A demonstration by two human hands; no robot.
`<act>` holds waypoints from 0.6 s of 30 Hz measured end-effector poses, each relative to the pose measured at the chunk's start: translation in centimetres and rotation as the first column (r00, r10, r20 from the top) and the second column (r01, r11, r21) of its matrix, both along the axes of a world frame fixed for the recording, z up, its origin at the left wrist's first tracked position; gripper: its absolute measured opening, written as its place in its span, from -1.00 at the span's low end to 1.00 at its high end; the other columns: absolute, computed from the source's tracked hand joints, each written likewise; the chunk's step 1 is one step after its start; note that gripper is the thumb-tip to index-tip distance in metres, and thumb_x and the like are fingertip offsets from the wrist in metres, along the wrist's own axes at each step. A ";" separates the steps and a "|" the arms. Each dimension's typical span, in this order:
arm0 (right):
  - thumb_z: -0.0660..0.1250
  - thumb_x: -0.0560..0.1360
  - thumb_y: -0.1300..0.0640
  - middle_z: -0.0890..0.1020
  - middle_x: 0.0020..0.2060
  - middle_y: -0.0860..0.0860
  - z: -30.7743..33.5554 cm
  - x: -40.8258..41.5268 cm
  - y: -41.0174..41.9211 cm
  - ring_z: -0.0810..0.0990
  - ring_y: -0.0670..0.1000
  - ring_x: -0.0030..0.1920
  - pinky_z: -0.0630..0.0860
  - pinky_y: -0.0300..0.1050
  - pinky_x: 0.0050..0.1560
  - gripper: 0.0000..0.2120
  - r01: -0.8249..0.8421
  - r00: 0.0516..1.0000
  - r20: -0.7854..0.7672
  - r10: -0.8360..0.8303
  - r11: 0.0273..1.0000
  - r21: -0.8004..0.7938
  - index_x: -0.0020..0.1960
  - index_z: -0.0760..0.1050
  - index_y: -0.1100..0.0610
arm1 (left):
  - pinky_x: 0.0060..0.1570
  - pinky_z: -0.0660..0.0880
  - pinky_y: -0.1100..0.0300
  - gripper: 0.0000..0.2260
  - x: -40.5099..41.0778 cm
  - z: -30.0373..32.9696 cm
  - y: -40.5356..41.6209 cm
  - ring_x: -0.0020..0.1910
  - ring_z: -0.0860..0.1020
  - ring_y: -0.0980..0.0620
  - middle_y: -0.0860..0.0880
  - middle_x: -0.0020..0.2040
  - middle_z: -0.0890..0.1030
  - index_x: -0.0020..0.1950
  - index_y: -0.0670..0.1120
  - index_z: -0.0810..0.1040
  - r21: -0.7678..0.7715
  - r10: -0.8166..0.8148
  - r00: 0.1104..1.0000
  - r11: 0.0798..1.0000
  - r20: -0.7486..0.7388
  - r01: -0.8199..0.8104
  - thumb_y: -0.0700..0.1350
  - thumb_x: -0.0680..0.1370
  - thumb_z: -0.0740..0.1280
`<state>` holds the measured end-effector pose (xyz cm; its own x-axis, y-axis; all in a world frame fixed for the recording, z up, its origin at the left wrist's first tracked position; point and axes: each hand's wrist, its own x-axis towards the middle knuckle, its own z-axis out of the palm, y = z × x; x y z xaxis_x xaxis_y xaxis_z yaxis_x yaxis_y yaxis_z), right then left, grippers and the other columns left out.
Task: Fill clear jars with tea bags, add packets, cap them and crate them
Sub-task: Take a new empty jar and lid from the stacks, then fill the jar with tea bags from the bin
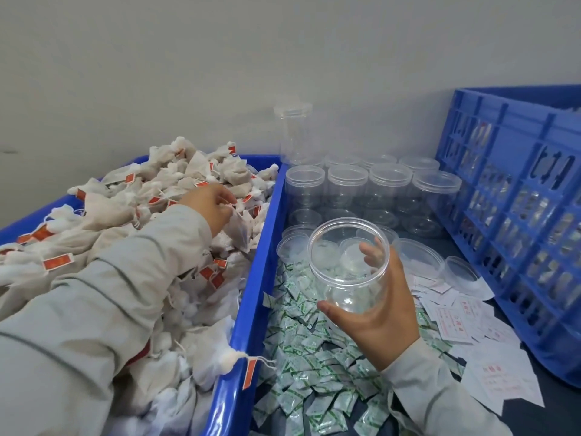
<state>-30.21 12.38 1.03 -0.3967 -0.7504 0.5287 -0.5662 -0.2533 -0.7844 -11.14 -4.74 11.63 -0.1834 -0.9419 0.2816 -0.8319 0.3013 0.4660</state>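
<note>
Against a plain grey wall (157,73), a white paper tea bag (240,229) is pinched by the left hand (210,206) over the blue plastic tub (251,309) at left. An empty clear plastic jar (349,262) is gripped by the right hand (377,313) above green-printed packets (301,357).

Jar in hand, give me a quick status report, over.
Right hand grips empty clear jar, uncapped. Left hand pinches a tea bag in the blue bin. Nothing blocking the jar mouth.
</note>
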 end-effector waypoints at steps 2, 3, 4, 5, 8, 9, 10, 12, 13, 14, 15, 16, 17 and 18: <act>0.54 0.10 -0.22 0.43 0.23 -0.07 -0.1 0.0 0.0 0.39 -0.02 0.29 0.40 0.06 0.30 -0.04 -0.010 1.000 -0.003 0.011 0.999 0.031 0.38 0.26 0.08 | -0.25 0.41 0.20 -0.82 0.0 0.6 0.2 -0.28 0.52 0.00 -0.04 -0.17 0.57 -0.09 -0.02 0.52 -0.034 0.008 0.988 0.999 -0.157 -0.014 -0.28 0.50 0.22; 0.53 0.10 -0.25 0.43 0.24 -0.07 -0.1 0.0 0.0 0.39 -0.03 0.30 0.39 0.06 0.31 -0.01 -0.018 1.000 -0.005 0.018 0.998 0.053 0.40 0.24 0.07 | -0.26 0.45 0.19 -0.80 -0.2 1.0 0.4 -0.28 0.54 0.00 -0.02 -0.22 0.58 -0.14 -0.02 0.52 -0.030 -0.009 0.961 1.000 -0.277 0.001 -0.30 0.51 0.20; 0.52 0.09 -0.27 0.42 0.26 -0.07 -0.1 0.1 0.1 0.37 -0.03 0.31 0.38 0.07 0.32 0.02 -0.025 1.000 -0.007 0.026 0.997 0.077 0.42 0.22 0.06 | -0.26 0.49 0.19 -0.77 -0.4 1.5 0.9 -0.29 0.56 0.01 -0.02 -0.24 0.58 -0.19 -0.02 0.51 -0.012 -0.041 0.904 0.999 -0.425 0.040 -0.32 0.51 0.18; 0.51 0.09 -0.28 0.41 0.28 -0.07 -0.1 0.1 0.0 0.36 -0.03 0.33 0.37 0.07 0.33 0.04 -0.031 0.999 -0.007 0.031 0.995 0.099 0.44 0.19 0.05 | -0.28 0.53 0.23 -0.72 -0.7 2.1 1.5 -0.33 0.56 0.04 -0.02 -0.27 0.58 -0.22 -0.03 0.51 0.007 -0.078 0.818 0.995 -0.570 0.100 -0.36 0.51 0.16; 0.51 0.06 -0.29 0.38 0.31 -0.09 0.0 0.3 0.0 0.32 -0.06 0.35 0.33 0.05 0.36 0.10 -0.041 0.999 0.008 0.040 0.986 0.160 0.47 0.13 -0.01 | -0.34 0.54 0.30 -0.66 -1.5 3.5 3.9 -0.38 0.56 0.10 -0.03 -0.35 0.55 -0.27 -0.10 0.52 0.019 -0.171 0.538 0.944 -0.826 0.329 -0.46 0.47 0.10; 0.54 0.06 -0.27 0.37 0.31 -0.09 0.0 0.3 -0.1 0.32 -0.06 0.35 0.33 0.05 0.36 0.11 -0.046 0.999 0.005 0.046 0.983 0.175 0.47 0.12 -0.02 | -0.34 0.55 0.28 -0.65 -1.8 3.8 4.7 -0.36 0.56 0.08 -0.03 -0.37 0.55 -0.28 -0.12 0.52 0.015 -0.190 0.464 0.915 -0.865 0.403 -0.49 0.46 0.09; 0.56 0.06 -0.24 0.37 0.31 -0.09 0.0 0.2 -0.1 0.32 -0.05 0.35 0.33 0.04 0.36 0.11 -0.050 0.999 -0.005 0.052 0.982 0.184 0.47 0.12 -0.02 | -0.34 0.55 0.28 -0.65 -2.1 3.9 5.5 -0.35 0.57 0.06 -0.03 -0.38 0.56 -0.29 -0.14 0.52 0.012 -0.209 0.407 0.879 -0.889 0.476 -0.51 0.45 0.09; 0.59 0.07 -0.19 0.38 0.29 -0.07 0.0 0.3 0.0 0.33 -0.04 0.33 0.32 0.03 0.36 0.09 -0.053 0.997 -0.036 0.061 0.981 0.187 0.46 0.13 -0.02 | -0.36 0.54 0.30 -0.67 -2.7 3.6 6.9 -0.39 0.58 0.09 -0.02 -0.41 0.58 -0.28 -0.19 0.50 0.007 -0.275 0.379 0.802 -0.884 0.598 -0.54 0.44 0.11; 0.59 0.07 -0.18 0.39 0.28 -0.06 0.0 0.4 0.0 0.34 -0.04 0.33 0.33 0.03 0.35 0.08 -0.051 0.997 -0.049 0.061 0.982 0.183 0.46 0.15 -0.01 | -0.36 0.53 0.33 -0.69 -2.9 3.3 7.5 -0.41 0.58 0.12 0.01 -0.42 0.59 -0.27 -0.20 0.50 0.008 -0.324 0.398 0.767 -0.858 0.641 -0.55 0.44 0.12; 0.58 0.07 -0.19 0.40 0.27 -0.05 0.0 0.5 0.0 0.36 -0.03 0.31 0.33 0.03 0.34 0.07 -0.046 0.996 -0.063 0.058 0.983 0.175 0.45 0.16 0.01 | -0.35 0.52 0.35 -0.70 -3.1 2.9 7.9 -0.41 0.58 0.14 0.03 -0.42 0.59 -0.26 -0.19 0.50 0.009 -0.377 0.426 0.740 -0.822 0.672 -0.55 0.44 0.15; 0.57 0.06 -0.19 0.42 0.25 -0.04 0.0 0.6 -0.1 0.37 -0.02 0.30 0.34 0.02 0.33 0.06 -0.043 0.996 -0.076 0.056 0.985 0.166 0.44 0.18 0.03 | -0.32 0.52 0.36 -0.71 -3.2 2.6 8.1 -0.39 0.58 0.16 0.05 -0.41 0.60 -0.26 -0.18 0.51 0.009 -0.432 0.461 0.723 -0.775 0.691 -0.54 0.43 0.19; 0.56 0.06 -0.18 0.44 0.24 -0.02 0.1 0.6 -0.2 0.40 0.00 0.28 0.36 0.03 0.31 0.04 -0.049 0.994 -0.084 0.063 0.986 0.162 0.43 0.20 0.05 | -0.29 0.53 0.36 -0.70 -3.3 2.2 8.3 -0.37 0.58 0.17 0.06 -0.40 0.61 -0.26 -0.14 0.53 0.006 -0.490 0.507 0.715 -0.710 0.699 -0.53 0.42 0.24; 0.57 0.06 -0.15 0.46 0.23 -0.01 0.2 0.6 -0.4 0.42 0.02 0.27 0.37 0.05 0.29 0.03 -0.066 0.994 -0.081 0.080 0.985 0.160 0.42 0.22 0.07 | -0.25 0.54 0.34 -0.68 -3.3 1.8 8.3 -0.35 0.58 0.16 0.08 -0.38 0.61 -0.27 -0.09 0.55 -0.008 -0.553 0.567 0.720 -0.610 0.694 -0.52 0.41 0.27; 0.59 0.06 -0.12 0.47 0.21 0.01 0.2 0.7 -0.5 0.44 0.04 0.26 0.39 0.07 0.27 0.02 -0.083 0.993 -0.074 0.095 0.984 0.158 0.41 0.24 0.09 | -0.20 0.55 0.29 -0.65 -3.3 1.3 8.2 -0.31 0.58 0.11 0.09 -0.35 0.61 -0.27 -0.02 0.56 -0.035 -0.611 0.635 0.733 -0.473 0.679 -0.49 0.40 0.30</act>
<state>-29.56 11.93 1.24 -0.2856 -0.8557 0.4316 -0.6098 -0.1851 -0.7706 -14.41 3.48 12.95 -0.6525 -0.6628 0.3673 -0.1521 0.5894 0.7934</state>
